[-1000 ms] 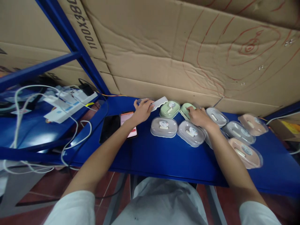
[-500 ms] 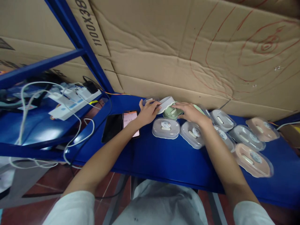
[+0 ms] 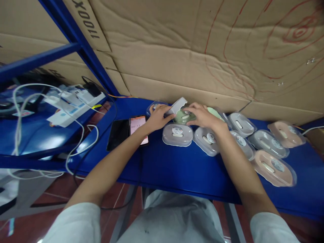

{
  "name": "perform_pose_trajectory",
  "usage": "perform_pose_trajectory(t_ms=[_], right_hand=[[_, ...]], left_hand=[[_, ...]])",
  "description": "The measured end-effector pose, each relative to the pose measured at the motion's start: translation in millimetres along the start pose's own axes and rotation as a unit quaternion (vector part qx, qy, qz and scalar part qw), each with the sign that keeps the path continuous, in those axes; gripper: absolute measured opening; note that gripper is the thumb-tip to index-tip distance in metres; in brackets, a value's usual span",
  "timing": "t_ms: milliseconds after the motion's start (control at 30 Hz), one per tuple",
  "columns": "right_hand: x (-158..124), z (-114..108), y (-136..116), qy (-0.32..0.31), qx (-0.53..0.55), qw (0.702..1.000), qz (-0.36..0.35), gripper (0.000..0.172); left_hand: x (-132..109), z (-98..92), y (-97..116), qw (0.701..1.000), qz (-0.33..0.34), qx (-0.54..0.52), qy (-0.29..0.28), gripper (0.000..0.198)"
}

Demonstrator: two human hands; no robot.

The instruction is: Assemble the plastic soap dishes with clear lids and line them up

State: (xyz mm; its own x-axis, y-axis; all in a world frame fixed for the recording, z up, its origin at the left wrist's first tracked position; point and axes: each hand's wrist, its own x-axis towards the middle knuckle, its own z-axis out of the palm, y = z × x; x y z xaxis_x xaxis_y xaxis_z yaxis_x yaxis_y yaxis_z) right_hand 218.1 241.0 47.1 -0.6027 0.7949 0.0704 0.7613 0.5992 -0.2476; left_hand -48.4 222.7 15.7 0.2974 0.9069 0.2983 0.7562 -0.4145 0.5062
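Note:
A pale grey plastic tray (image 3: 178, 106) with a wavy edge is tilted up on its side, pinched between the thumb and fingers of my left hand (image 3: 159, 117). Just right of it lies a green soap box (image 3: 184, 116) with a long pale handle on its lid. My right hand (image 3: 203, 117) is curled around the far side of this green box, thumb and fingers on it. Behind my left fingers a clear-lidded box (image 3: 155, 104) is partly hidden. Nearer to me sit a grey soap box (image 3: 177, 134) and another grey one (image 3: 206, 140), both with round stickers.
More grey boxes (image 3: 241, 124) and peach boxes (image 3: 275, 168) spread along the right of the blue shelf (image 3: 162, 168). Two phones (image 3: 118, 135) lie to the left. A power strip (image 3: 76, 108) with white cables is farther left. Cardboard (image 3: 162, 50) walls off the back.
The grey tray in my left hand has tipped more steeply. My right hand has shifted slightly over the green box. The whole view has moved a little.

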Motion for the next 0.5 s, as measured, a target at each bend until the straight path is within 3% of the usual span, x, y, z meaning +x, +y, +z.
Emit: perform_pose_trajectory(t_ms=[100,267,500], right_hand=[[-1,1,3,-0.005,0.014,1.000,-0.002,0.073],[-2,-6,0,-0.012,0.009,1.000,-0.022,0.064],[-4,-11,-5,-0.041,-0.035,0.998,0.043,0.051]], left_hand=[[2,-1.3,-2,0.999,0.004,-0.037,0.007,0.028],[2,-6.2,-5,0.997,0.014,-0.068,0.030,0.029],[3,-6.6,-6,0.999,-0.004,-0.049,0.002,0.034]])
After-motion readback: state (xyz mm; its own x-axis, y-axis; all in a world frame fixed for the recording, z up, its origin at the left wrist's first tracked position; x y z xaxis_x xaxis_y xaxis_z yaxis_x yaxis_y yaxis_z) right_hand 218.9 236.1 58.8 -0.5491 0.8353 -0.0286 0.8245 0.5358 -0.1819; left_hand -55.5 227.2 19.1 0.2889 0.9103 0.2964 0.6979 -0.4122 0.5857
